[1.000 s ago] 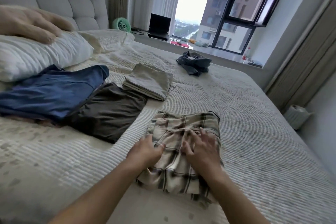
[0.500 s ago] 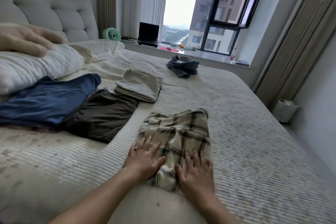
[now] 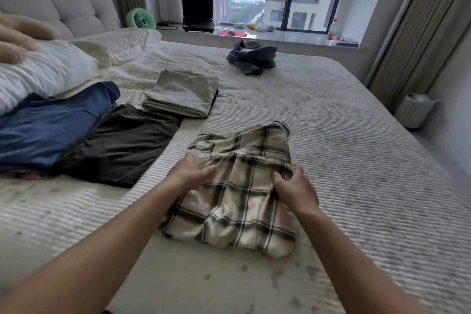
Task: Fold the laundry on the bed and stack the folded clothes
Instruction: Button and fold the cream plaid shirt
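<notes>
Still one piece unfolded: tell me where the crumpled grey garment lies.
The crumpled grey garment lies at the far side of the bed, near the window sill, beyond the folded beige stack.

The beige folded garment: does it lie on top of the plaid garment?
No, the beige folded garment lies apart on the bed, beyond the plaid garment, with bare bedspread between them.

Head-worn wide view, looking forward and down, close over bed (image 3: 356, 135)
</notes>
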